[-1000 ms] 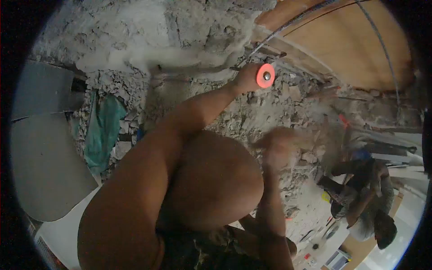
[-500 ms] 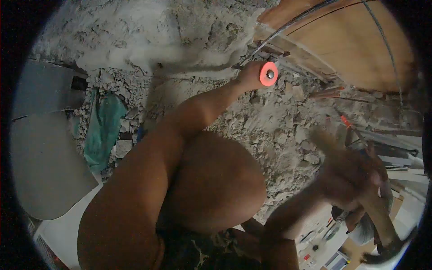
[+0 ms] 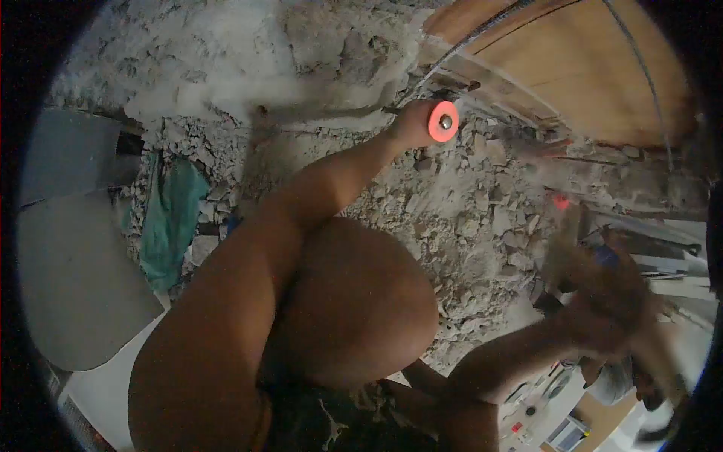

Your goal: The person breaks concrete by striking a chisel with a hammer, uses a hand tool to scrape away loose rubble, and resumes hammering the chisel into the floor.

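Note:
My left hand [image 3: 413, 126] is closed around a chisel at the wall. Its round orange hand guard [image 3: 433, 122] and metal striking end [image 3: 446, 121] face me, and a short dark length of the shaft sticks out on the far side of the fist. Off to the right, my right hand [image 3: 614, 305] grips the wooden handle of a hammer [image 3: 657, 350], smeared by motion. The dark curved hammer head is at the lower right, well apart from the chisel. My bent knee [image 3: 361, 301] lies between my arms.
Broken rubble [image 3: 467, 226] covers the ground below the rough wall [image 3: 188, 53]. A green cloth or sack [image 3: 173, 226] lies beside grey boards [image 3: 83, 279] at left. Cables [image 3: 640, 64] cross a wooden panel [image 3: 580, 75]. Part of another person [image 3: 611, 383] shows at lower right.
My right hand and the hammer have swung to the right, farther from the chisel. My left hand stays closed on the chisel, only slightly shifted left in view.

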`<state>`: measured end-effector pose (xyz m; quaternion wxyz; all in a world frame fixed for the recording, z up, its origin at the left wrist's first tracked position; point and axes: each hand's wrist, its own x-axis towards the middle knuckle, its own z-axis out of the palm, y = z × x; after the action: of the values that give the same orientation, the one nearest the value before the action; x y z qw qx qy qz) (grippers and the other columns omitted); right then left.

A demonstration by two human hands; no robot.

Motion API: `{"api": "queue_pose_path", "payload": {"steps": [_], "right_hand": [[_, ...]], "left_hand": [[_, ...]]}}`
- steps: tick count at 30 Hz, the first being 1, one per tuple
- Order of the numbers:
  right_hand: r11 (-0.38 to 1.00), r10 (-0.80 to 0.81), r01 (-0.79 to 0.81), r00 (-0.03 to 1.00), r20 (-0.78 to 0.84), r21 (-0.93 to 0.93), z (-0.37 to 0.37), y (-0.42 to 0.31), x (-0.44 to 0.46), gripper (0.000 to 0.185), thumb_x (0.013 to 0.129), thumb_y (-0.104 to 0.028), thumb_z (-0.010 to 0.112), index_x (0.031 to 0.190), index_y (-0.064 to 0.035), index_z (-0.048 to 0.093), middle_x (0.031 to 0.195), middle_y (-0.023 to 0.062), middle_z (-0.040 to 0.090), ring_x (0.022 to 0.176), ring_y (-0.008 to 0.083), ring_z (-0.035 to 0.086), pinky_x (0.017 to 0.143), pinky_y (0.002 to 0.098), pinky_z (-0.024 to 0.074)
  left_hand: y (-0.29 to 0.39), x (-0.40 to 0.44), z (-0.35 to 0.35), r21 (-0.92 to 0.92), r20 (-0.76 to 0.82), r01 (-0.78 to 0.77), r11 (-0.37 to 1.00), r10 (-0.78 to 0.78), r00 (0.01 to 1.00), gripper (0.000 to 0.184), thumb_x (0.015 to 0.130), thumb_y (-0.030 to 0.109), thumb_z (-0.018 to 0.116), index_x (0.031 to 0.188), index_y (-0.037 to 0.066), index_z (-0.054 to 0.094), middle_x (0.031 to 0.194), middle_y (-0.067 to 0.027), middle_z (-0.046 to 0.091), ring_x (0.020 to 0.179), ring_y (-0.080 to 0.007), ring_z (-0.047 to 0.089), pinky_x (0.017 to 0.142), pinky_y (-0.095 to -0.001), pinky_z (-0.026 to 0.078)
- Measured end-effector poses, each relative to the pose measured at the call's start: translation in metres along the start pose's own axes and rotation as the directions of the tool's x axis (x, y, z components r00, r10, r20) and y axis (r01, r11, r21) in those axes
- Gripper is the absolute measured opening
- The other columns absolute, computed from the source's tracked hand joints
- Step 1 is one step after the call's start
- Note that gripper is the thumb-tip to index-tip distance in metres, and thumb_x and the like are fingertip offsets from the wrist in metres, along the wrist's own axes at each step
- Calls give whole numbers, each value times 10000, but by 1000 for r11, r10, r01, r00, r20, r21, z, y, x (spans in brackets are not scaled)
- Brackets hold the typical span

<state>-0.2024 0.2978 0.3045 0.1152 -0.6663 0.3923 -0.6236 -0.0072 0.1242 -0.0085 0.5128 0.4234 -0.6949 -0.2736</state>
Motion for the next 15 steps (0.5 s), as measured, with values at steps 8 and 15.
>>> {"api": "queue_pose_path", "payload": {"steps": [8,15], "right_hand": [[445,891,-872,409,195,-203,80,126,-231,201,825,-138,664,731,-21,531,612,-16,529,515,84,467,443,285,378],[756,551,-518,834,-37,-402,39,47,-131,144,846,-184,624,824,-57,558,568,-4,521,476,120,462,490,255,397]], "left_hand": [[6,-1,-1,-23,67,21,1000,-19,998,321,691,262,742,947,94,643,920,-135,668,867,-332,641,732,-408,521],[-6,-6,4,47,-7,-89,995,90,996,360,704,290,740,999,114,634,936,-123,666,865,-331,638,738,-407,513]]}}
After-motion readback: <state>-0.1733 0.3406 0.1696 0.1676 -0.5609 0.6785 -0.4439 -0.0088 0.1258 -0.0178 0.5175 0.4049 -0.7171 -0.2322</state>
